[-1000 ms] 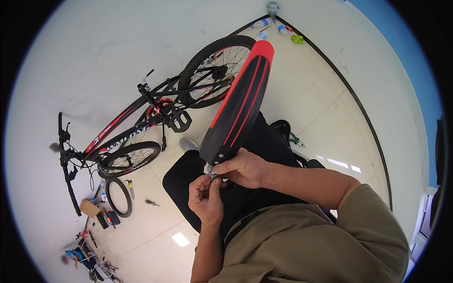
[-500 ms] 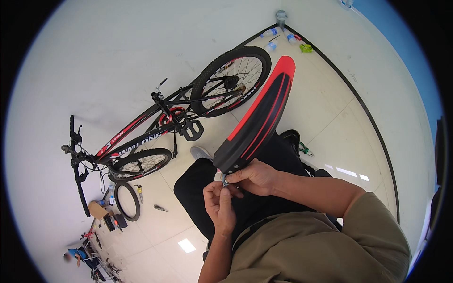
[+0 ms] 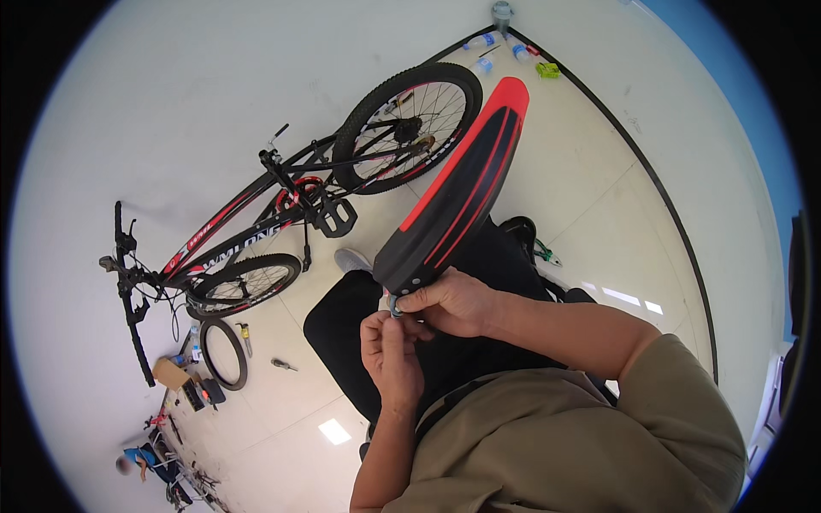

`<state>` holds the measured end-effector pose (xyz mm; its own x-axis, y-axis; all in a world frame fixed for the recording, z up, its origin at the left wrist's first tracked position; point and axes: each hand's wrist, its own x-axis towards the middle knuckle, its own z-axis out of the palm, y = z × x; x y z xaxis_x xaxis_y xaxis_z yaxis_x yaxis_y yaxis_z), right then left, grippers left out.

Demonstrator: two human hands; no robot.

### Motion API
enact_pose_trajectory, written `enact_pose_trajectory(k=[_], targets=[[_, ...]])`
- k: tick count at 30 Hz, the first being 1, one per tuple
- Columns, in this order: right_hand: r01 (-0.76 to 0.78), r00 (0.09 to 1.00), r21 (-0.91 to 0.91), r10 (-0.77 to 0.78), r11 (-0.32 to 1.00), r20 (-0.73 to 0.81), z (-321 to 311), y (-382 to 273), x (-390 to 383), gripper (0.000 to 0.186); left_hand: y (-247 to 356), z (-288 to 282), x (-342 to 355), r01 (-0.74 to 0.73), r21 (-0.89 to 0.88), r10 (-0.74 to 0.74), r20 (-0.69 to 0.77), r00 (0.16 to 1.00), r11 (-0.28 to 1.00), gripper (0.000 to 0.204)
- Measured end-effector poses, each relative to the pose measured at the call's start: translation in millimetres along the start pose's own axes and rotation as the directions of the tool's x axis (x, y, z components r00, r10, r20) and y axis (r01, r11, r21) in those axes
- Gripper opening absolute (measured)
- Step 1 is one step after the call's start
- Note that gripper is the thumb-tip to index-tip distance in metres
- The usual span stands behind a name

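A black mudguard with red edge and stripes point(image 3: 457, 192) angles up and away from me over my black-clad legs. My right hand point(image 3: 453, 303) is wrapped round its lower end, thumb pressing beside a small metal fitting point(image 3: 393, 305). Just below, my left hand point(image 3: 389, 359) is closed in a pinch on that fitting, fingertips partly hidden behind the thumb. The two hands are close together at the mudguard's base, and the exact part between the fingertips is small to make out.
A black and red bicycle point(image 3: 256, 218) stands by the white wall. On the floor lie a loose tyre point(image 3: 240, 353), a screwdriver point(image 3: 282, 364), a cardboard box point(image 3: 173, 374) and plastic bottles point(image 3: 519, 50). A person in blue point(image 3: 141, 456) is at far lower left.
The view shifted down and back up. Compared with a second ago, the mudguard's far end sits further right and my hands slightly right, both still at the fitting.
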<state>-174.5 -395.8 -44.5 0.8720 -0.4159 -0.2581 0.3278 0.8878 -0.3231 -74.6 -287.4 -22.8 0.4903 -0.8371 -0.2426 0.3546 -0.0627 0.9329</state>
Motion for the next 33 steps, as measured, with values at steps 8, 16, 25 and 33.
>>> enact_pose_trajectory(k=[8,16,25,33], targets=[[-0.041,0.999,-0.005,0.041,0.999,0.01,-2.9,1.8,-0.2,0.013,7.1,1.5,0.9,0.102,-0.149,-0.107,-0.026,0.994,0.984,0.032],[-0.03,0.999,0.013,0.03,0.999,-0.038,4.0,-0.2,-2.4,0.006,1.7,-7.0,3.7,0.142,-0.154,-0.146,-0.011,0.989,0.978,0.035],[-0.035,0.999,0.028,0.035,0.999,-0.002,0.5,5.4,1.5,0.007,4.0,-9.5,3.2,0.177,-0.159,-0.182,-0.017,0.983,0.971,0.036],[-0.042,0.993,0.048,0.048,0.998,-0.111,-6.7,11.7,-2.4,0.015,-0.5,-9.6,4.4,0.218,-0.084,-0.22,-0.016,0.975,0.972,0.036]])
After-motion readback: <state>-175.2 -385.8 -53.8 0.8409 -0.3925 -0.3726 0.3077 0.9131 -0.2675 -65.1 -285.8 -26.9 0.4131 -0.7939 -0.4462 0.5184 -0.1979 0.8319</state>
